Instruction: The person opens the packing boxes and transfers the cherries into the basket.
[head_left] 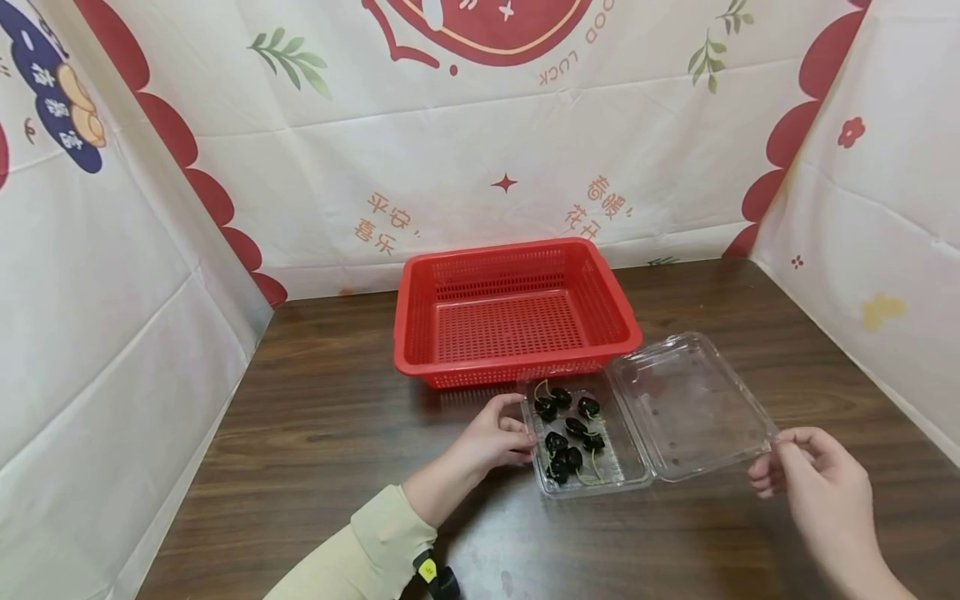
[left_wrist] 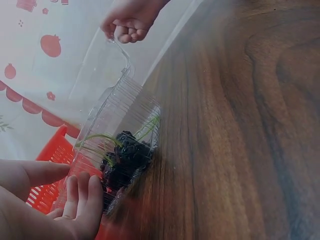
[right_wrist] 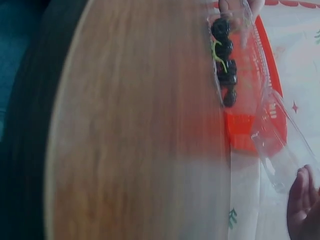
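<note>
A clear plastic hinged box (head_left: 536, 479) lies on the table with its lid (head_left: 693, 408) swung out to the right. Inside are several dark, shiny round fruits (head_left: 576, 427) with thin green stems, like cherries. My left hand (head_left: 495, 433) rests at the box's left wall, fingertips touching the rim; in the left wrist view its fairly straight fingers (left_wrist: 82, 195) lie against the side. My right hand (head_left: 821, 479) pinches the lid's outer near corner between thumb and fingers. The right wrist view shows the lid edge meeting this hand's fingertips (right_wrist: 302, 192).
A red plastic basket (head_left: 517, 367) with perforated walls stands just behind the box. The dark wood table (head_left: 322, 467) is bordered by a printed white cloth (head_left: 480, 150) at the back and sides. A black strap (head_left: 435, 575) circles the left wrist.
</note>
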